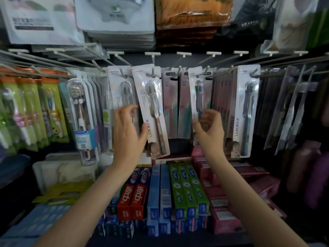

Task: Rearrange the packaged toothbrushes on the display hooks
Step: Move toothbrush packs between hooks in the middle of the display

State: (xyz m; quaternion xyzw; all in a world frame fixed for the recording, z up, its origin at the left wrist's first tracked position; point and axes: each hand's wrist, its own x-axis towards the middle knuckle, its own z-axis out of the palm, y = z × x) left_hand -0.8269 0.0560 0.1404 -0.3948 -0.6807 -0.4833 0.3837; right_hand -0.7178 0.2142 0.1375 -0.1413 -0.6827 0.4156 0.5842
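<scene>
Several white-carded toothbrush packs hang from grey display hooks [152,70]. One pack with a pink brush [153,111] hangs tilted, its lower end swung right. My left hand [128,129] is raised between that pack and a straight-hanging pack [118,88] to its left; the fingers are loosely curved and spread, and the thumb lies against the tilted pack's left edge. My right hand [211,130] pinches the lower end of a pack with a dark brush [198,93], which hangs slightly askew. Another dark-brush pack [244,111] hangs further right.
Clear-cased brushes [82,118] and green children's packs [32,107] hang at the left, dark packs [288,107] at the right. Toothpaste boxes [160,191] fill the shelf below my arms. Bagged goods [115,15] hang above. Bare hook ends [183,54] jut out overhead.
</scene>
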